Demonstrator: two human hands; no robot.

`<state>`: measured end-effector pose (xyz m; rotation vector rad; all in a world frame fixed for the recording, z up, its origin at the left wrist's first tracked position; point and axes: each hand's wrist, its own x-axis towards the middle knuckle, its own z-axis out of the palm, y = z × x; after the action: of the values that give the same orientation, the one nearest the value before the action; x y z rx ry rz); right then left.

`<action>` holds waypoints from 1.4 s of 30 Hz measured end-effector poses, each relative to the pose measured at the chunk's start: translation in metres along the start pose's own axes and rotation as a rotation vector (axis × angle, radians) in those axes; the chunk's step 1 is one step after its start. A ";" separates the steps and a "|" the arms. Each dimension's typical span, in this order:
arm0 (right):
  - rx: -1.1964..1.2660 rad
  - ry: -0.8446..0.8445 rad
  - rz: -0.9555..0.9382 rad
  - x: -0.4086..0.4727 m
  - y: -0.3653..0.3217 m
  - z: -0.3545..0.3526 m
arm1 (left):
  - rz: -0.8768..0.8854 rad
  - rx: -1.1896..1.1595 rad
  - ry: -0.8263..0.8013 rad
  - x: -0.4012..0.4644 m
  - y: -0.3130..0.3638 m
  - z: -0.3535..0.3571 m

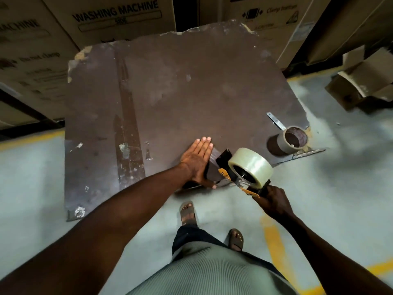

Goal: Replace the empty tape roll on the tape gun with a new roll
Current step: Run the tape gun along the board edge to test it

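A full roll of clear tape [252, 165] sits on the black and orange tape gun [236, 179], which hangs just off the near edge of a worn brown board [170, 92]. My right hand [273, 202] is closed around the gun's handle at its lower right. My left hand [196, 160] lies flat, fingers together, pressing on the board beside the gun's front end, its thumb near the blade. An empty brown cardboard core [292, 139] stands on the board's right corner.
A thin metal strip [276, 121] lies behind the core. Large washing machine cartons [106, 20] stand behind the board. Torn cardboard [361, 84] lies on the grey floor at right. My sandalled feet [188, 212] are below the board's edge, beside yellow floor lines [274, 241].
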<state>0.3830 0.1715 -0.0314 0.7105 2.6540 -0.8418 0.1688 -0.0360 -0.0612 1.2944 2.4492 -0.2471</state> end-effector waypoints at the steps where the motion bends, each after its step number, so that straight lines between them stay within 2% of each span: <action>1: 0.001 -0.001 0.001 -0.001 0.000 0.001 | -0.009 0.001 0.019 -0.003 0.009 0.001; 6: 0.140 -0.011 0.033 -0.004 0.002 0.000 | 0.038 -0.029 0.075 -0.013 0.033 0.005; 10: 0.163 -0.014 0.049 -0.006 0.003 -0.003 | 0.156 0.057 0.039 -0.012 0.045 0.006; 13: 0.152 0.000 0.069 -0.008 0.001 -0.002 | 0.211 0.059 0.070 -0.011 0.033 0.010; 17: 0.144 0.014 0.110 -0.010 -0.002 0.002 | 0.042 -0.040 0.040 -0.009 0.015 0.013; 21: 0.128 0.012 0.124 -0.009 -0.001 0.005 | -0.015 -0.054 0.040 -0.006 0.019 0.018; 26: 0.110 0.024 0.075 -0.009 0.004 0.004 | 0.123 -0.035 0.095 -0.014 0.031 0.022; 30: 0.088 0.005 0.040 -0.007 0.011 0.005 | 0.179 -0.045 0.071 -0.013 0.037 0.029; 37: 0.096 0.009 0.053 -0.029 0.055 -0.004 | 0.022 -0.020 0.017 -0.015 0.059 0.019; 42: 0.186 -0.006 0.043 -0.038 0.062 -0.002 | -0.105 -0.065 -0.021 -0.011 0.076 0.011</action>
<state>0.4471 0.2031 -0.0437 0.8046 2.5680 -1.0865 0.2395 -0.0055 -0.0661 1.1323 2.4891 -0.2050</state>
